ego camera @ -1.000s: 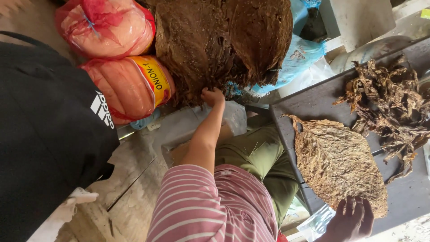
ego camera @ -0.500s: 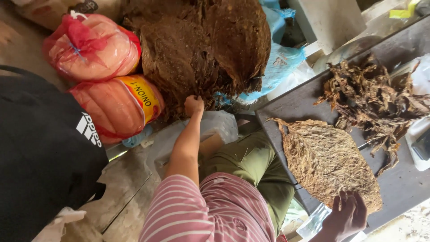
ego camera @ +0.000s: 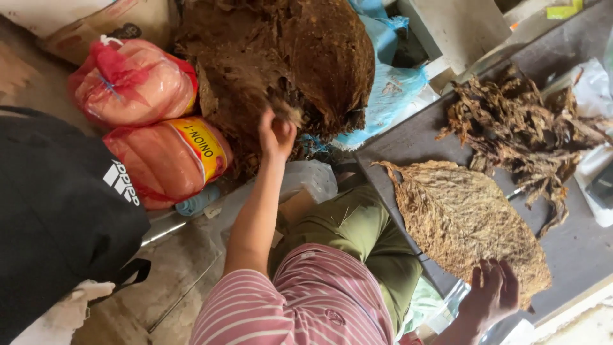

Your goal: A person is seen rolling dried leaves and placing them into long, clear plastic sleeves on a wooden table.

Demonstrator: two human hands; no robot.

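My left hand (ego camera: 276,134) reaches up into a big heap of dark brown dried leaves (ego camera: 281,64), and its fingers are closed on a piece of leaf at the heap's lower edge. My right hand (ego camera: 491,294) lies with fingers spread on the near end of a flattened tan dried leaf (ego camera: 463,220), which rests on a dark grey table (ego camera: 575,249). Between the two arms I see my striped shirt and green trousers.
A pile of twisted, shrivelled dried leaves (ego camera: 517,128) lies further along the table. Two red mesh sacks of onions (ego camera: 137,86) (ego camera: 169,160) sit left of the heap, beside a black bag (ego camera: 57,217). Blue plastic sheeting (ego camera: 389,89) lies under the heap.
My left hand has closed on a piece of leaf at the heap's edge. My right hand stays on the flat leaf. The view has shifted slightly.
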